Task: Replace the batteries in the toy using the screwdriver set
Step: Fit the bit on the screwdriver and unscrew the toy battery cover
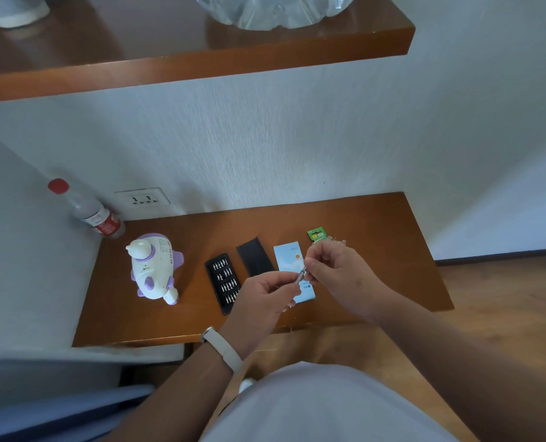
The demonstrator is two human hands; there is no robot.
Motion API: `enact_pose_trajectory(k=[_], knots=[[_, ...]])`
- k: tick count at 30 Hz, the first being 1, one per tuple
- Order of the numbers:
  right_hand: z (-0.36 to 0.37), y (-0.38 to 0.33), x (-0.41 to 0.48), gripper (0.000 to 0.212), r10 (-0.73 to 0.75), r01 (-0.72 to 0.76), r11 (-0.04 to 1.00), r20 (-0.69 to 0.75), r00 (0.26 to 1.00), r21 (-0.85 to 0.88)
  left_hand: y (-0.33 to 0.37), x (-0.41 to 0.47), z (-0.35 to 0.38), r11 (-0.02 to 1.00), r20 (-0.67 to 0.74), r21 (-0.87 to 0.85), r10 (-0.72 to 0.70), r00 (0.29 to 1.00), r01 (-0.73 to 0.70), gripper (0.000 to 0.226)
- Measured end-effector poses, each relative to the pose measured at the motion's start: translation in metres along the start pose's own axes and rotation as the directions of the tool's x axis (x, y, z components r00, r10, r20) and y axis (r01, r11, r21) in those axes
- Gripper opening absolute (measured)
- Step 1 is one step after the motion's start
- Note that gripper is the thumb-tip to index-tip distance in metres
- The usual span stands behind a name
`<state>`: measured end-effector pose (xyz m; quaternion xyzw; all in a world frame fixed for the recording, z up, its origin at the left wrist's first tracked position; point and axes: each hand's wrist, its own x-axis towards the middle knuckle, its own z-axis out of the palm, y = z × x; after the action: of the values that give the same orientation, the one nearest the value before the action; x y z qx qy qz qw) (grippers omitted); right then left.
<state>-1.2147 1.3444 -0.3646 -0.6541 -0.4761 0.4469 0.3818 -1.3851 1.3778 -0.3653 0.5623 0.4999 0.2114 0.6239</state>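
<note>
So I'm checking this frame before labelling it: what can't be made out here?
- Screwdriver: head view, mostly hidden by the left hand and right hand; its bit is too small to see.
- Battery pack: lower part behind the right hand.
- Bit tray: bit types too small.
- Toy: battery cover not discernible.

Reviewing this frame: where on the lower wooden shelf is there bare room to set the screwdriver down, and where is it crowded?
Bare patches: the right end of the shelf beyond the battery pack; the strip along the wall behind the lid; the gap between toy and bit tray. Crowded: from tray to white box, under both hands.
</note>
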Motion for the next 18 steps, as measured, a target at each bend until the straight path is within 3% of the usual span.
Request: enact_pose_trajectory(k=[18], knots=[[-0.021,0.004,0.001,0.013,-0.004,0.011,0.999,0.170,0.985,-0.038,-0.004,0.004,0.005,0.996,0.041,0.072,0.049,0.998,-0.051,0.018]])
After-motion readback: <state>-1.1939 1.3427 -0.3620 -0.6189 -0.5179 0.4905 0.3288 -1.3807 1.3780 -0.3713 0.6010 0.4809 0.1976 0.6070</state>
